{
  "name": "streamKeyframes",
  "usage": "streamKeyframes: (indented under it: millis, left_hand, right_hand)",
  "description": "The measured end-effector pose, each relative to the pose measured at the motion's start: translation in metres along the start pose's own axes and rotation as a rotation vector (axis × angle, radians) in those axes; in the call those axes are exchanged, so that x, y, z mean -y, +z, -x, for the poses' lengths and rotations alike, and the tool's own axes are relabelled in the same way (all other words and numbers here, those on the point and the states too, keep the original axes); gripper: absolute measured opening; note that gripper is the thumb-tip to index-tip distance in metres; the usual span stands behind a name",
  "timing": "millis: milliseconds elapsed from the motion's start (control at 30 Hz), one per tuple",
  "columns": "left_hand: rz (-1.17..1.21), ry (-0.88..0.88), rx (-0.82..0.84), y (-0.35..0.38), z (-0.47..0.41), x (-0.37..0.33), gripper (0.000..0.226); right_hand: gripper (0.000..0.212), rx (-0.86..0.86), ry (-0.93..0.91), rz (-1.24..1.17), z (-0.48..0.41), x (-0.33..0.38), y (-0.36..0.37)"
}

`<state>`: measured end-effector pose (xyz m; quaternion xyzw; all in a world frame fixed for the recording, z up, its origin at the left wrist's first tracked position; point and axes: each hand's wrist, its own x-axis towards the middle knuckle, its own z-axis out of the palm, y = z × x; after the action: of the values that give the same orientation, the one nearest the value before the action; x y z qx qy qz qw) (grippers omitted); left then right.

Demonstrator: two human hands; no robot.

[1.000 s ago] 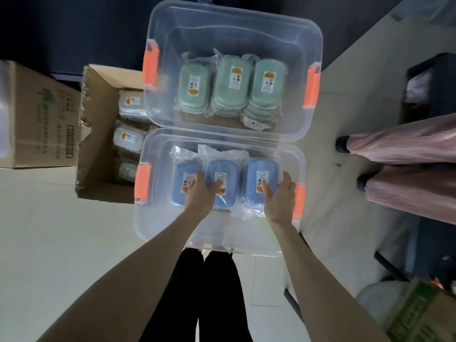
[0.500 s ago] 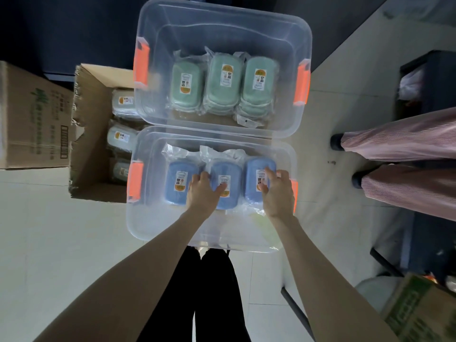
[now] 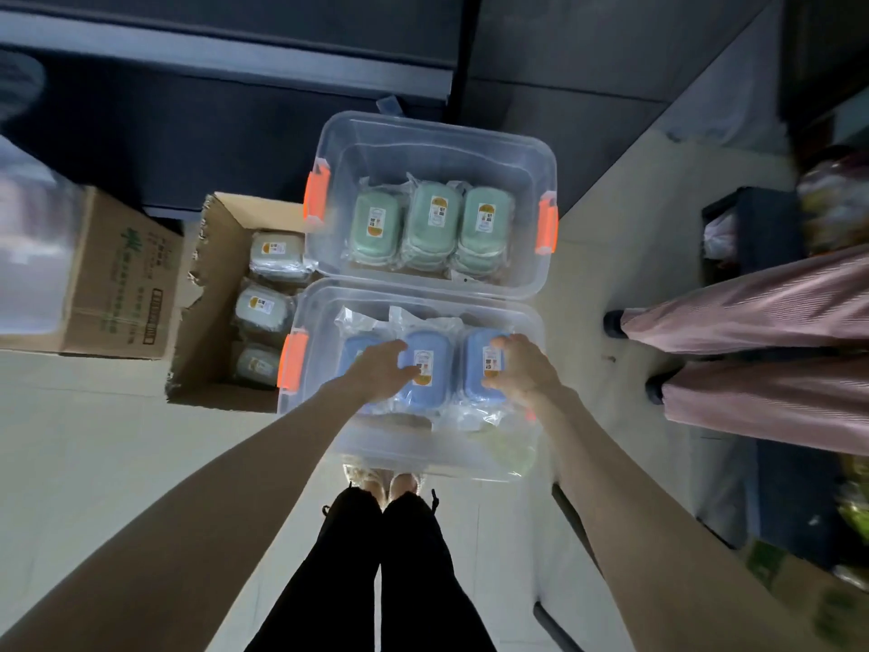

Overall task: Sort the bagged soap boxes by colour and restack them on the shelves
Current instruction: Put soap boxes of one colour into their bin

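A sealed cardboard carton (image 3: 117,275) stands on the pale floor at far left, just beside an open cardboard box (image 3: 202,331) that holds three pale bagged soap boxes (image 3: 277,249) in a row. Right of it, two clear plastic bins with orange latches sit end to end below dark shelving (image 3: 235,63). The far bin (image 3: 437,143) holds three green bagged soap boxes (image 3: 432,223) side by side. The near bin (image 3: 423,444) holds three blue ones. The person's left hand (image 3: 381,369) lies over the left blue soap box (image 3: 350,355), fingers curled down across its top and thumb against the labelled middle blue soap box (image 3: 437,350). The right hand (image 3: 517,369) grips the right blue soap box (image 3: 475,364), fingertips hooked over its far end and thumb pressed to its near side, the box sitting under the palm. All three blue boxes remain inside the bin. At far right stand another person's legs in pink striped trousers (image 3: 752,322)
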<state>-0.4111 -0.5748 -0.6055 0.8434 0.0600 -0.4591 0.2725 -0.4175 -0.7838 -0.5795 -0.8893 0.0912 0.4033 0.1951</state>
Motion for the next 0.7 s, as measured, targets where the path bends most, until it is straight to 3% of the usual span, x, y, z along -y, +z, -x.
streamKeyframes:
  millis: [167,467,700]
  left_hand:
    - [-0.132,0.111,-0.101,-0.060,0.051,-0.015,0.052]
    - [-0.262,0.361,-0.535,-0.210,0.200,-0.038,0.044]
    - [-0.465,0.446,-0.907,-0.320,0.338,-0.002,0.056]
  right_hand:
    - [0.053,-0.087,-0.129,0.059,0.035,0.046,-0.048]
    - [0.050,-0.379,-0.402,0.282,0.135,0.189,-0.161]
    - [0.057,-0.675,-0.560,0.343,0.248,0.317,-0.208]
